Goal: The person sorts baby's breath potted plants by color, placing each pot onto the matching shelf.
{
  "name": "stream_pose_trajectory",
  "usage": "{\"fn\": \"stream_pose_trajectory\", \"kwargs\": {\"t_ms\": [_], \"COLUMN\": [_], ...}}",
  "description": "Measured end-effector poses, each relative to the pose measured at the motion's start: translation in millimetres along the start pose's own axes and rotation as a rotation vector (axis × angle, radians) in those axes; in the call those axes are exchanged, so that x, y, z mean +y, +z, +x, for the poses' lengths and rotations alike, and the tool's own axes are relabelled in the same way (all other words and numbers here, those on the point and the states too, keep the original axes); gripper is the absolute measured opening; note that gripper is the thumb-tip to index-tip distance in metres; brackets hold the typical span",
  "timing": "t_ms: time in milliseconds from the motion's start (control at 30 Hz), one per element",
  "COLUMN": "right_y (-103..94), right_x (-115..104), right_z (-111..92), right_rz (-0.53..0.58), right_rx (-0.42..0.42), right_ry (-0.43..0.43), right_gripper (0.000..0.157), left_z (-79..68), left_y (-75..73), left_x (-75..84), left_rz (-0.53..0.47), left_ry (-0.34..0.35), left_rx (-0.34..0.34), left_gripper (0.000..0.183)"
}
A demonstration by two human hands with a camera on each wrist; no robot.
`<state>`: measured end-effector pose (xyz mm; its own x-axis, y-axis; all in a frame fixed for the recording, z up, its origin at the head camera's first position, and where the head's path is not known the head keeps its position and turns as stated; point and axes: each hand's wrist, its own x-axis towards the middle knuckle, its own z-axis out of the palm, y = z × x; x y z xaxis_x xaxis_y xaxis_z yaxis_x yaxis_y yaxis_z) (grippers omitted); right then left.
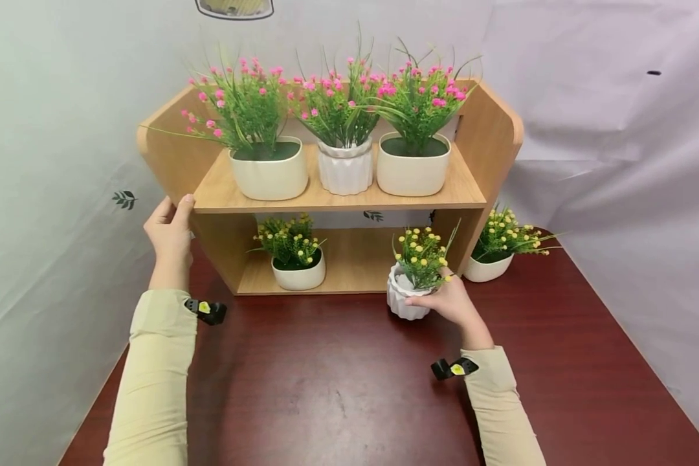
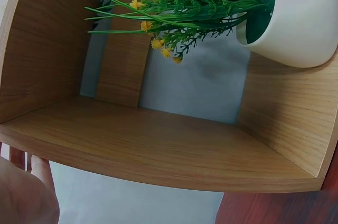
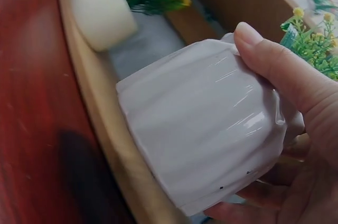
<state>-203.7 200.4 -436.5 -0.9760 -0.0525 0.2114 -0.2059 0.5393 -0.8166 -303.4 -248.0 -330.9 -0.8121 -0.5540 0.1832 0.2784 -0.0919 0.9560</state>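
My right hand (image 1: 450,301) grips a small white fluted flowerpot (image 1: 400,305) with yellow flowers, thumb across its near side. It hangs at the front edge of the wooden shelf's (image 1: 349,206) lower level, tilted in the right wrist view, where fingers (image 3: 264,195) reach under its far side. My left hand (image 1: 171,236) rests against the shelf's left side panel (image 1: 215,249), thumb at the front edge. In the left wrist view its fingers (image 2: 41,170) lie along the panel's outer face. A cream oval pot (image 1: 299,277) with yellow flowers stands on the lower level, left.
Three pots with pink flowers stand on the upper level: a left cream pot (image 1: 270,178), a fluted white pot (image 1: 345,171) and a right cream pot (image 1: 413,175). Another yellow-flowered pot (image 1: 488,267) stands on the dark red table (image 1: 338,388), right of the shelf.
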Motion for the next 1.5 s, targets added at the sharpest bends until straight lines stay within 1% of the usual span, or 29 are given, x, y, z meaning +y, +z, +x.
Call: {"fn": "stream_pose_trajectory", "kwargs": {"t_ms": [100,133,167,333,433,533,667,800,933,1033,1167,1233,1333,1433,1500], "right_y": [10.8,14.1,17.4,31.4,39.7,48.3,59.0,68.8,79.7,88.5,97.7,102.1,109.9,118.6,124.4], "right_x": [1.3,2.2,3.1,5.5,4.4,2.8,0.8,-1.2,-2.1,-1.6,-2.1,-3.4,-5.5,-5.8,-4.6], "right_z": [3.0,4.5,6.2,13.1,17.2,22.7,29.0,34.8,41.6,47.7,55.2,58.2,59.9,59.8,59.5], "right_rz": [-0.018,-0.013,-0.006,0.051,0.072,0.077,0.071,0.087,0.141,0.182,0.198,0.206,0.225,0.221,0.213], "right_rx": [-0.019,-0.030,-0.037,-0.055,-0.048,-0.041,-0.028,-0.031,-0.022,-0.012,0.000,0.010,0.057,0.139,0.198], "right_ry": [0.010,0.001,-0.009,-0.051,-0.061,-0.066,-0.048,-0.029,-0.020,-0.028,-0.036,-0.013,0.047,0.103,0.118], "right_gripper": [0.086,0.087,0.088,0.088,0.089,0.089,0.088,0.085,0.082,0.083,0.084,0.085,0.084,0.079,0.075], "left_z": [-0.3,-0.4,-0.2,-0.7,-0.1,0.9,1.6,2.7,4.0,4.1,3.8,3.9,4.2,3.7,2.7], "left_y": [1.4,1.6,1.7,1.3,1.2,1.8,2.6,2.0,0.6,0.0,0.4,0.6,0.6,0.9,1.4], "left_x": [-0.7,-1.0,-1.3,-1.5,-0.9,-0.7,-2.2,-4.1,-4.7,-4.2,-4.0,-4.2,-4.6,-4.7,-4.2], "left_rz": [0.004,0.002,0.004,-0.003,-0.010,-0.010,-0.027,-0.049,-0.035,-0.014,-0.013,-0.019,-0.022,-0.014,-0.017], "left_ry": [0.001,0.004,0.013,0.014,0.003,0.015,0.027,0.019,0.021,0.030,0.030,0.027,0.023,0.024,0.018], "left_rx": [-0.003,-0.001,0.001,-0.001,-0.001,0.002,-0.003,-0.001,0.000,0.000,0.002,0.003,0.008,0.009,0.011], "left_gripper": [0.033,0.033,0.032,0.032,0.032,0.032,0.032,0.032,0.034,0.034,0.033,0.033,0.033,0.033,0.032]}}
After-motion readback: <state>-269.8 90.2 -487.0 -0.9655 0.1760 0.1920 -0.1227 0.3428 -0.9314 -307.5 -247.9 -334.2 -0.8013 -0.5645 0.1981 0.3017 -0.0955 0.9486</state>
